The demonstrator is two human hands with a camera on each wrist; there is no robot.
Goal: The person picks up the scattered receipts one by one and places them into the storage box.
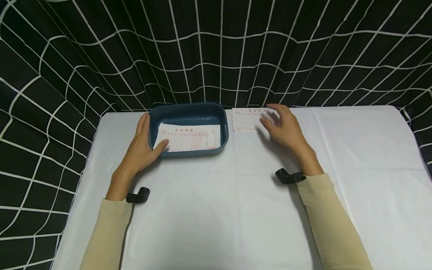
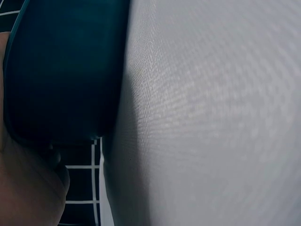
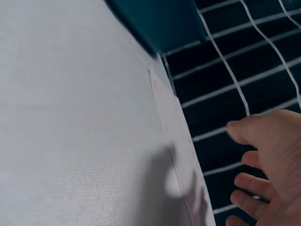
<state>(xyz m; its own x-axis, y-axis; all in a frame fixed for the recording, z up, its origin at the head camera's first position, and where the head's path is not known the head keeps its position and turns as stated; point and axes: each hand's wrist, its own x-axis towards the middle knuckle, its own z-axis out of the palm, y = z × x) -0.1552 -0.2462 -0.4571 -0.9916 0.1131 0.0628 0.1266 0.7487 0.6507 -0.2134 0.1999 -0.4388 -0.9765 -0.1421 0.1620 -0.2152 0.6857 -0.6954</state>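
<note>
A dark blue plastic basin (image 1: 189, 153) sits near the back of the table, with printed paper forms (image 1: 183, 138) lying inside. My left hand (image 1: 140, 148) grips its left end, thumb over the front rim and fingers along the outer side. The left wrist view shows the basin's wall (image 2: 66, 70) close up beside part of that hand (image 2: 30, 188). To the basin's right lies another printed form (image 1: 244, 120), red lettering on white. Over its right part hovers my right hand (image 1: 285, 127), fingers loosely bent and holding nothing. The right wrist view shows this hand (image 3: 270, 174) beside the form (image 3: 174, 127).
A white cloth (image 1: 216, 210) covers the table. Behind and to the left hangs a black curtain (image 1: 216, 52) with a white grid, meeting the table's back edge. Black camera mounts (image 1: 138, 195) are strapped at both wrists.
</note>
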